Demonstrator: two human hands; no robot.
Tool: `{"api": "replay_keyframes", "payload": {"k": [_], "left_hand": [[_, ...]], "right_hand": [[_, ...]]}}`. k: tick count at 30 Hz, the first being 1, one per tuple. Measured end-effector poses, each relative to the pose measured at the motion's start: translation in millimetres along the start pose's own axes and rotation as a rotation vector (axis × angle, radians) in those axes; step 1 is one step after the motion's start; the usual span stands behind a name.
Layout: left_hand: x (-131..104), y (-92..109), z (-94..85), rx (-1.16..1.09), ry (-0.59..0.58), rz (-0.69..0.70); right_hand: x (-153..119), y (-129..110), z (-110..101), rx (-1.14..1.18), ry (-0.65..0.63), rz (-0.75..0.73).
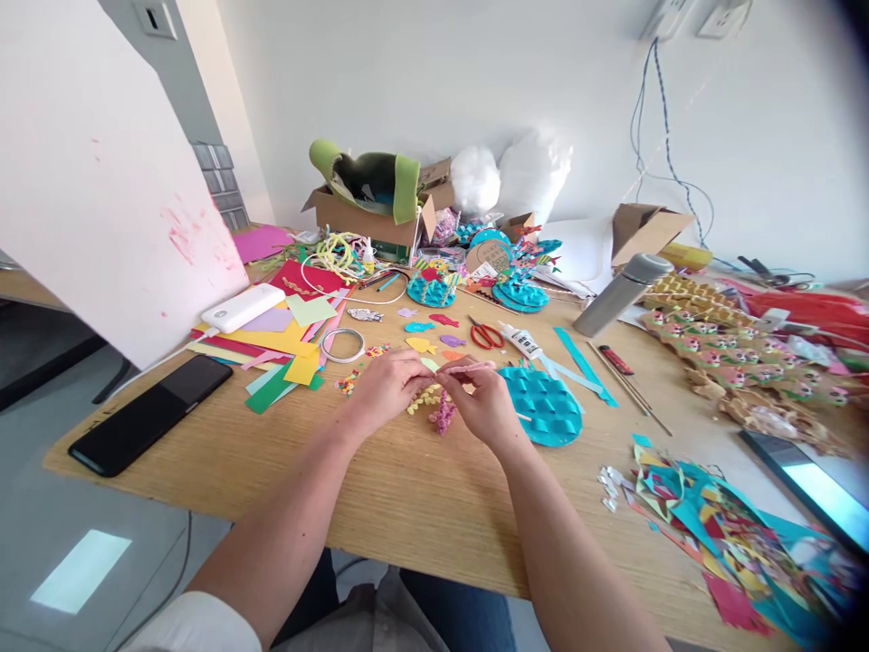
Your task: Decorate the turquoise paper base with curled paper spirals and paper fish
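Observation:
Near the middle of the table, my left hand (390, 388) and my right hand (485, 403) meet with fingertips pinched together. What lies between the left fingertips is too small to make out. Across my right fingers runs a thin pale pink stick-like piece (479, 367), gripped in that hand. Under the hands are a purple curly paper piece (443, 414) and a yellow curly one (422, 400), partly covered. Just beyond lie paper fish: a yellow fish (422, 345), a blue fish (419, 327), a red fish (444, 320) and a purple fish (453, 340).
Right of my hands lies a blue woven paper oval (547, 407), with red scissors (487, 337) and a glue tube (521, 340) behind. Paper scraps (733, 543), a grey bottle (621, 294), a phone (150, 412), coloured sheets (299, 340) and a tape roll (343, 345) surround the work area.

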State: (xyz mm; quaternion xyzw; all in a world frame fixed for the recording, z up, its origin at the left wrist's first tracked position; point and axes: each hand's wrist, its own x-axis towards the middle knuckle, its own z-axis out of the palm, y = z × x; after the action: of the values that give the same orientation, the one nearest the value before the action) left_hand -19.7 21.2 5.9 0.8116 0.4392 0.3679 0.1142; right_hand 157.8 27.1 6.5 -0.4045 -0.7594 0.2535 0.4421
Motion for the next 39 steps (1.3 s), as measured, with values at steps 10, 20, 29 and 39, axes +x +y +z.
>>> {"api": "replay_keyframes", "payload": {"k": [10,20,29,39], "left_hand": [[0.7,5.4,-2.1,-0.029,-0.027,-0.086],[2.6,-0.5,0.0,-0.753,-0.106,-0.708],[0.4,-1.6,5.2,-0.623,-0.101,-0.393],[0.3,4.3,0.2,-0.079,-0.021,-0.16]], "right_hand": [[-3.8,-5.9,0.2,-0.132,0.039,-0.213],[-10.9,-3.7,1.6,-0.432,-0.11,-0.422],[-5.0,2.0,5.5,-0.154,0.037,-0.224],[-1.1,-1.4,4.3,-0.03,0.107,-0.077]]}}
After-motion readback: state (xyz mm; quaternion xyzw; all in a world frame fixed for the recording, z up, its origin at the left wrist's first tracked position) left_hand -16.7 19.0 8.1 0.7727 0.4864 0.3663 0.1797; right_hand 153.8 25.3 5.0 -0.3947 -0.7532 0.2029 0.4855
